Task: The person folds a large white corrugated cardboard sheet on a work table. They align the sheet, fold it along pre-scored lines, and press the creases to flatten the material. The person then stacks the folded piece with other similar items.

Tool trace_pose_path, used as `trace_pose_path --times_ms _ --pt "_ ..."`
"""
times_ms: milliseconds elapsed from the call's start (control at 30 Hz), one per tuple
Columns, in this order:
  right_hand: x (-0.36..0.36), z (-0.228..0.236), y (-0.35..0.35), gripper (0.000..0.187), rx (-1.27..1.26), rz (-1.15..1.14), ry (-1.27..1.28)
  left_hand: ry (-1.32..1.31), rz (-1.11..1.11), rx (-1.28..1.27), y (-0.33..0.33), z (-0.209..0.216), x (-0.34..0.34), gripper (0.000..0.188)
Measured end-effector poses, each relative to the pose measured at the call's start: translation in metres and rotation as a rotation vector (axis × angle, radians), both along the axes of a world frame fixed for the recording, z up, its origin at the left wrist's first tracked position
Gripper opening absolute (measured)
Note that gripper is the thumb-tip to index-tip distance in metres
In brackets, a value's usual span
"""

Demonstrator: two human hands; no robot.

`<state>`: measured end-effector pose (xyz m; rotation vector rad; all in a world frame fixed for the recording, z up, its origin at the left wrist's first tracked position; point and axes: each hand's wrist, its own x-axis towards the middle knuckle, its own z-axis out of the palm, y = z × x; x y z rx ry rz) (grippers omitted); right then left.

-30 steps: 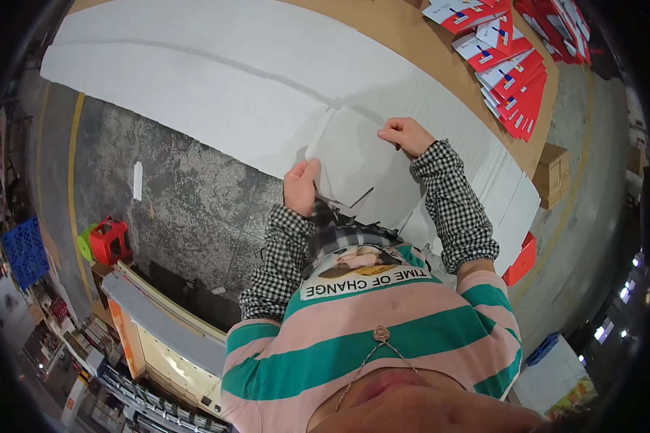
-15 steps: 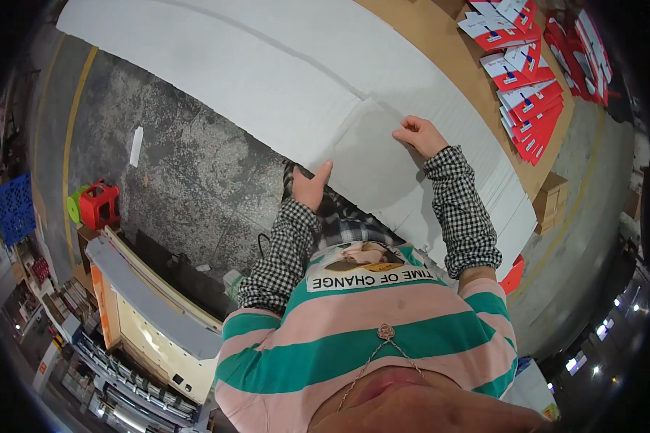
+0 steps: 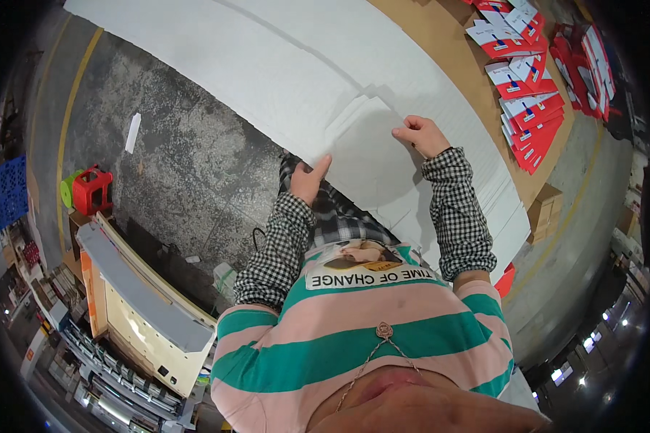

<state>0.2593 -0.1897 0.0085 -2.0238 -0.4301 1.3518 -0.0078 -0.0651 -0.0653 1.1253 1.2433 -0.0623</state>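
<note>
Two hands are laid on the white sheet stack (image 3: 372, 155) at the table's near edge, left hand (image 3: 309, 178) flat with fingers released, right hand (image 3: 420, 134) loosely clenched at its far corner, apparently to steady it.

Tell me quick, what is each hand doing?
Left hand: fingers flat, thumb up, pressing the near edge of the white sheet; not gripping.
Right hand: curled shut on the sheet's far edge.

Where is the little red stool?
In the head view the red stool stands on the grey floor at the far left, beside a green stool, well left of the left hand.
</note>
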Motion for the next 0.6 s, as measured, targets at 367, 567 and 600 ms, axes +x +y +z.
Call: trace_pose_path --times_ms 367,567,600 --pt "-0.003 -0.01 -0.003 0.028 0.042 0.048 -0.068 -0.024 0.076 -0.082 -0.002 -0.002 -0.002 0.082" --pt "-0.001 -0.02 -0.005 0.031 0.06 0.054 -0.109 0.028 0.035 0.048 -0.001 0.001 -0.001 0.078" --pt "0.0 -0.021 -0.005 0.031 0.051 0.05 -0.113 0.048 0.015 0.099 -0.001 -0.001 -0.001 0.077"
